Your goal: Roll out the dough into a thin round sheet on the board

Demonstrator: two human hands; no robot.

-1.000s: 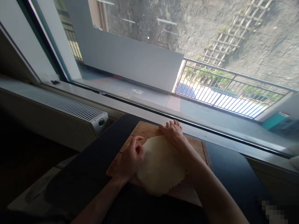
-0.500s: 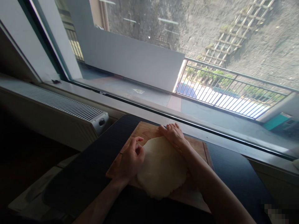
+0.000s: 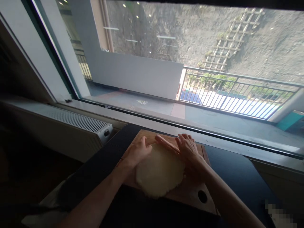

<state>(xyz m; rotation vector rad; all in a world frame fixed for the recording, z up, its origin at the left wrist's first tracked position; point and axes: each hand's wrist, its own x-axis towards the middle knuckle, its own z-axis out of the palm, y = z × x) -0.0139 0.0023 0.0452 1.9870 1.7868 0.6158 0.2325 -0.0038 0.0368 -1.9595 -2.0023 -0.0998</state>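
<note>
A flat, roughly round sheet of dough (image 3: pixel 160 172) lies on a wooden cutting board (image 3: pixel 201 207). Across its far edge rests a slim wooden rolling pin (image 3: pixel 166 143), tilted down to the right. My right hand (image 3: pixel 187 147) is over the pin's right end, fingers reaching forward; the palm side is hidden. At the upper left edge of the dough is my left hand (image 3: pixel 140 150), its thumb and forefinger apart, the thumb at the dough's rim. Its other fingers are mostly hidden.
The board lies on a dark table (image 3: pixel 230 167) against a window sill (image 3: pixel 147 118). To the left stands a white radiator (image 3: pixel 78 122). Beyond the glass are a walkway and a metal railing (image 3: pixel 228 91). A pixelated patch (image 3: pixel 279 215) covers something at the lower right.
My left hand has moved forward along the dough's edge and its fingers have uncurled. My right hand has shifted right, showing more of the rolling pin. The view has tilted slightly.
</note>
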